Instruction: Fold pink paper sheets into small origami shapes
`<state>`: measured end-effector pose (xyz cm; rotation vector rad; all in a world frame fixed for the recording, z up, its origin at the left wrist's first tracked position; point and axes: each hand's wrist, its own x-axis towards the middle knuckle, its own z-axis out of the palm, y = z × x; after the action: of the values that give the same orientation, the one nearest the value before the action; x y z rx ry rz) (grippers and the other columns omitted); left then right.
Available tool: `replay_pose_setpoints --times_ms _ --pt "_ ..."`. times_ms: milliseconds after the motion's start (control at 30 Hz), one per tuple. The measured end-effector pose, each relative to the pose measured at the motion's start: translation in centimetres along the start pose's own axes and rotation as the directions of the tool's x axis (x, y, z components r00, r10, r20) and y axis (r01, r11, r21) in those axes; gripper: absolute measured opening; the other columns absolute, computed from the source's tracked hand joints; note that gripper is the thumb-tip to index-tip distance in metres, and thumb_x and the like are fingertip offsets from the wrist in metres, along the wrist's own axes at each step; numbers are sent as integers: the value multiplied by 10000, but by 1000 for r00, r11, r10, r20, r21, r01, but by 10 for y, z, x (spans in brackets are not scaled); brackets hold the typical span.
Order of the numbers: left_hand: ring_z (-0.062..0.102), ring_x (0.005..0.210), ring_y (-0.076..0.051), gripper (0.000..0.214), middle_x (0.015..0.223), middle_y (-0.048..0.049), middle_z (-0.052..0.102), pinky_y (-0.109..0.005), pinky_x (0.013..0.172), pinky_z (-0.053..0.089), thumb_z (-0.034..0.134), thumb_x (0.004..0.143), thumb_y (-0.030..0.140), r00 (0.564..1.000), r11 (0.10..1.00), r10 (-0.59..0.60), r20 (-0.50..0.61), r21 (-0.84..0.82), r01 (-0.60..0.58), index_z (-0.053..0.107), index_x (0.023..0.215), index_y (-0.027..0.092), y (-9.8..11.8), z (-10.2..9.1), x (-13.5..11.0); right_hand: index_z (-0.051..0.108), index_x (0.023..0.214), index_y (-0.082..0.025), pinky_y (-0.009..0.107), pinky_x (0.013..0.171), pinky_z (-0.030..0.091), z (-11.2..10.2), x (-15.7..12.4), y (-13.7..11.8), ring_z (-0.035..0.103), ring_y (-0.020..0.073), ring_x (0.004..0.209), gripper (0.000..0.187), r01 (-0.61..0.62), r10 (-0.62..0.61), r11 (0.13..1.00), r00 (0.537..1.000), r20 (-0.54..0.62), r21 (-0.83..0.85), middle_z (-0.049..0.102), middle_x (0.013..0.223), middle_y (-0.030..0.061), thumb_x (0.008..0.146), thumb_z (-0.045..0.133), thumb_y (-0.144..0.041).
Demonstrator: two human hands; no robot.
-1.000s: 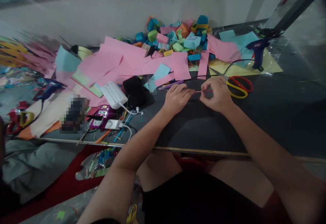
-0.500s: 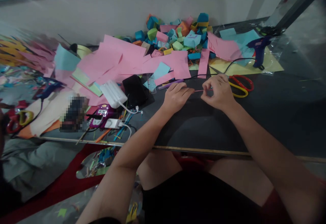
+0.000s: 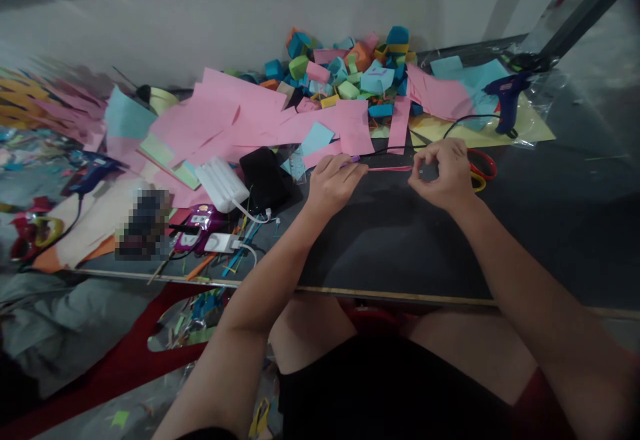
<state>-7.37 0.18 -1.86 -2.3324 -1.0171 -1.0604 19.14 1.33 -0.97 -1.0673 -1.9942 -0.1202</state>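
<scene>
A thin pink paper strip (image 3: 390,169) stretches between my two hands above the dark tabletop. My left hand (image 3: 336,183) is closed on its left end. At the other end, the thumb and forefinger of my right hand (image 3: 443,172) pinch it in a ring shape. Behind my left fingers lies a purple pen (image 3: 354,159), partly covered. Scissors with red and yellow handles (image 3: 481,163) rest beside my right hand, which hides part of them.
Pink paper sheets (image 3: 250,110) and a heap of folded coloured paper pieces (image 3: 345,70) line the back. A blue glue gun (image 3: 509,103) lies at right. A white power bank (image 3: 223,183), a black phone-like object (image 3: 263,177) and a purple power strip (image 3: 199,223) lie left.
My hands have drawn apart, the left one leftward and the right one rightward. More of the pink strip shows between them, and my right hand now covers more of the scissors.
</scene>
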Motion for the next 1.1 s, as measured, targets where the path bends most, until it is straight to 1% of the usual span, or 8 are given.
replay_pose_setpoints --times_ms 200,433,600,767,867,967,1033,1100 --pt "711 958 -178 178 919 -28 810 -348 822 486 565 1018 176 996 997 73 53 12 -73 736 1035 220 13 0 3 433 880 -265 500 968 437 4 0 -17 635 247 857 308 81 -83 996 995 53 35 654 827 -6 667 626 -155" --pt "698 928 -172 162 922 -18 811 -342 821 481 587 1007 188 991 988 130 -8 83 -129 747 1022 213 14 -2 4 402 828 -265 480 965 430 6 0 -16 633 220 799 277 76 -77 997 994 76 18 626 750 -34 668 589 -139" --pt "705 944 -177 172 925 -12 815 -347 810 474 590 1005 177 997 997 81 14 10 -81 747 1044 233 11 0 3 390 815 -264 474 967 418 4 1 -13 632 212 791 280 84 -86 996 994 69 22 632 742 -42 672 592 -133" --pt "706 938 -175 168 935 -7 815 -345 811 483 594 1001 173 997 997 71 -4 30 -71 747 1020 238 8 4 1 368 791 -266 475 959 433 1 4 -14 624 204 756 267 75 -74 997 996 59 -7 631 725 -47 689 588 -154" --pt "700 969 -177 177 935 -13 806 -351 848 478 586 1002 172 1000 1000 -1 8 -27 2 745 1023 248 2 6 -1 368 779 -267 487 962 445 -3 5 -8 613 199 742 260 38 -34 999 995 95 -36 630 729 -41 692 588 -160" --pt "698 940 -182 189 898 -19 800 -359 840 469 565 1017 206 997 997 -72 -43 9 72 749 989 243 -7 6 -2 376 782 -267 502 958 459 -7 6 6 607 202 742 264 1 1 997 1000 22 -82 639 747 -27 685 593 -152" --pt "698 907 -183 205 871 -22 802 -356 817 463 560 1021 225 995 995 -69 -78 60 74 755 961 237 -9 6 -1 400 801 -267 514 953 470 -9 6 13 624 217 778 262 -27 25 997 999 -27 -67 647 770 -11 690 607 -149" --pt "699 893 -183 195 840 -23 802 -354 807 457 574 1015 228 995 996 -42 -89 75 49 761 962 234 -8 6 0 435 827 -267 522 969 480 -7 5 13 647 231 839 262 -104 104 995 994 -15 0 659 806 3 700 633 -151"
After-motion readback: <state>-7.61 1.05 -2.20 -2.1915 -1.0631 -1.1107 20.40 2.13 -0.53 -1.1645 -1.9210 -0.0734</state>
